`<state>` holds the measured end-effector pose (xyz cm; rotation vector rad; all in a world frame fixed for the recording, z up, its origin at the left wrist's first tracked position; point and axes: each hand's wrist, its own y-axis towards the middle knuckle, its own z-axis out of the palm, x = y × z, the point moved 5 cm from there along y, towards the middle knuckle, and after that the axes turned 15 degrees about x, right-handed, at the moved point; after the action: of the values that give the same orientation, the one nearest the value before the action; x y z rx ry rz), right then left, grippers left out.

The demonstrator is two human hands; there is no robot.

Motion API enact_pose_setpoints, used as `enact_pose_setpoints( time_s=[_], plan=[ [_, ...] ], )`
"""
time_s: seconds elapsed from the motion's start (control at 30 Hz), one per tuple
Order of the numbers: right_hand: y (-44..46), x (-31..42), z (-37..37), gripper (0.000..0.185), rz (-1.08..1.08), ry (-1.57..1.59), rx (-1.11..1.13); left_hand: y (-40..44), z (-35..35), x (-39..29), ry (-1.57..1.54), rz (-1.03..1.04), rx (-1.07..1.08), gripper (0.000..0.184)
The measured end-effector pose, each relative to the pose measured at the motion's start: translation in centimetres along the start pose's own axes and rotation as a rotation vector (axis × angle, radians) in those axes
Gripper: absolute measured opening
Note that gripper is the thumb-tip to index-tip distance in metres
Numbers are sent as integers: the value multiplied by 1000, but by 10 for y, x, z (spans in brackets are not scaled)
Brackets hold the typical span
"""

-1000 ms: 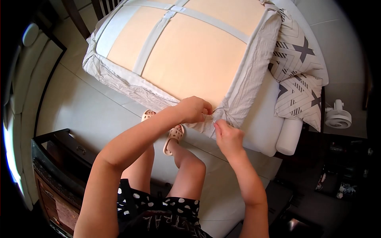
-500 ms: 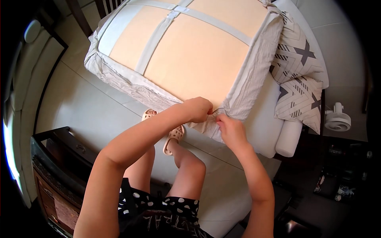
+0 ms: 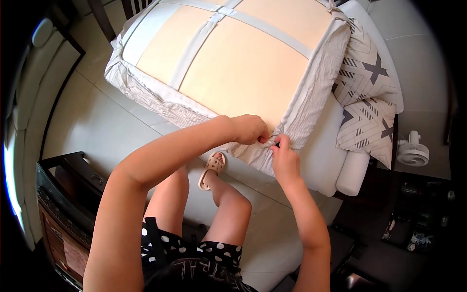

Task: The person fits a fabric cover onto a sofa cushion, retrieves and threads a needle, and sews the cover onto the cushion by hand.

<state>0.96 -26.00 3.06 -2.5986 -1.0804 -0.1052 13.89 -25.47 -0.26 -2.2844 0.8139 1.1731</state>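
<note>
A large peach-coloured cushion (image 3: 243,68) lies with grey-white straps (image 3: 194,48) crossing over it. Striped fabric (image 3: 314,92) is gathered along its edges. My left hand (image 3: 250,130) is closed on the fabric at the near corner, its fingertips partly hidden. Just right of it, my right hand (image 3: 286,158) pinches the same corner's fabric, with a small dark thing showing by its fingertips. The two hands are close together but apart.
Two patterned pillows (image 3: 367,124) and a white bolster (image 3: 353,173) lie to the right. Beyond them stands a white fan (image 3: 413,150). A dark wooden cabinet (image 3: 68,209) is at lower left, a chair (image 3: 101,19) at upper left.
My right hand has shifted slightly right and up along the corner, and my left hand a little right. One of the two sandalled feet has gone out of sight behind my left arm.
</note>
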Motion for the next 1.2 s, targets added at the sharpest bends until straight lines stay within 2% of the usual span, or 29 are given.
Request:
enact_pose_setpoints(
  time_s=[0.03,0.23,0.43,0.63,0.73,0.83,1.03,1.13,1.2],
  plan=[
    [2,1,1,24,78,-31,43,-1,-1,-1,8,23,-1,12],
    [4,16,4,31,-42,-152,77,-3,-4,-1,-88,37,24,13],
    [1,31,-4,52,-166,43,19,2,-2,8,-149,49,47,18],
    [3,29,9,60,-108,-23,-51,9,-2,9,-61,-11,115,19],
    [1,35,-3,66,-48,-172,36,11,-2,14,-153,42,126,19],
    [-4,43,0,67,61,-257,54,9,-4,10,-110,-7,162,21],
    [-2,38,5,64,-127,-74,-170,14,-1,19,-161,1,190,23],
    [-1,33,1,60,-215,73,-218,15,-2,18,-147,-14,224,24],
    [0,32,14,56,-217,8,-172,19,0,21,-121,-61,229,24]
  ],
)
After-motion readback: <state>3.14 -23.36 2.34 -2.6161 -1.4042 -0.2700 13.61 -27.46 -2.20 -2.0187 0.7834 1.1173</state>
